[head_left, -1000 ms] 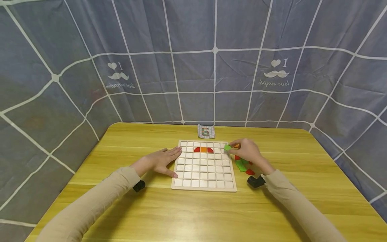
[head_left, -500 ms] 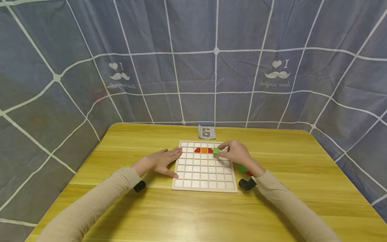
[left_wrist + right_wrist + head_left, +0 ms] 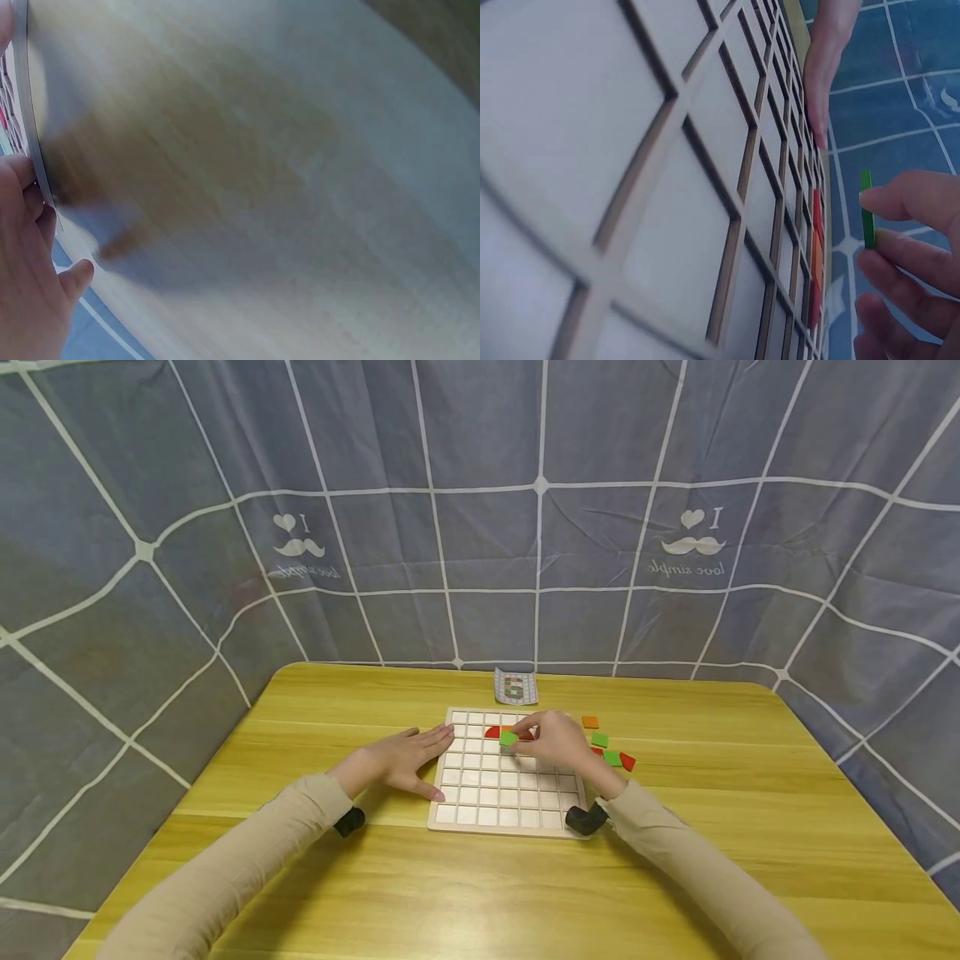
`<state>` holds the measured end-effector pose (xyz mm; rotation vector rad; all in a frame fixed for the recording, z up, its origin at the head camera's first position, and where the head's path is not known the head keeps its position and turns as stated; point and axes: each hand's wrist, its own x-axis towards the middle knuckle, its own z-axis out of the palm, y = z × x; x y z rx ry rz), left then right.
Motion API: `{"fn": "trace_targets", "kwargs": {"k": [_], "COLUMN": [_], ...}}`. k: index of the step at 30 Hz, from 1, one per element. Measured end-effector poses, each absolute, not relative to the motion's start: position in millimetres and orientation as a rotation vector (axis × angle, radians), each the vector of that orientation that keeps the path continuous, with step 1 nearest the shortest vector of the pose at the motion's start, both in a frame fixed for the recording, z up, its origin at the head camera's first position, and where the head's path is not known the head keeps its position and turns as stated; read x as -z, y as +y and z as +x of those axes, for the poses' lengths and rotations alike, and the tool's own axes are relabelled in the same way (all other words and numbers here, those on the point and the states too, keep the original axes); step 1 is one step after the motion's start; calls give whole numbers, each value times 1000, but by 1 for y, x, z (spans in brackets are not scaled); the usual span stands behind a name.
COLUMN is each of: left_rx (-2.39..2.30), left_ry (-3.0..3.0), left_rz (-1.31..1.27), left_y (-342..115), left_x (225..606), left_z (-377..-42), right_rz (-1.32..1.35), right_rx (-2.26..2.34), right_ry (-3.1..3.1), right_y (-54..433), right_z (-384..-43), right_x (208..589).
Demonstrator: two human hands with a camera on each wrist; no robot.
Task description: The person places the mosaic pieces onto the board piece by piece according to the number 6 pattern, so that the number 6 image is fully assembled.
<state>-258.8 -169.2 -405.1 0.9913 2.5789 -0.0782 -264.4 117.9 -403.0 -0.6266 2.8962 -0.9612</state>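
Note:
A pale wooden grid board (image 3: 487, 795) lies on the table, with red and orange tiles in a row near its far edge; the red tile (image 3: 492, 732) is at the left of that row. My right hand (image 3: 558, 739) pinches a green tile (image 3: 508, 738) between thumb and fingers, over the board. In the right wrist view the green tile (image 3: 867, 210) is held edge-on, apart from the grid. My left hand (image 3: 401, 762) rests with spread, straight fingers on the board's left edge. Part of the coloured row is hidden behind the right hand.
Several loose tiles lie right of the board, among them an orange tile (image 3: 591, 722), a green tile (image 3: 600, 739) and a red tile (image 3: 627, 762). A small printed pattern card (image 3: 515, 687) lies beyond the board. A grey curtain (image 3: 480, 527) hangs behind the table.
My right hand has carried the green tile leftward from the loose tiles to above the coloured row. The loose tiles have come back into sight. My left hand has stayed on the board.

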Motion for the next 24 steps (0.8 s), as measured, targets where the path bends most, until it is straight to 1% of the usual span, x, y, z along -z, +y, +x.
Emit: {"fn": "trace_targets", "kwargs": {"k": [10,24], "left_rx": [88,88], "left_ry": [2573,2578], "left_rz": [979,990], "left_y": [-168,-169], "left_x": [405,403], "left_z": [-258,-257], "right_rz": [-633,-598], "right_rx": [932,803], "right_ry": [2872,2920], "right_y": [99,88], "right_z": [-270,-275], "right_x": [408,414]}}
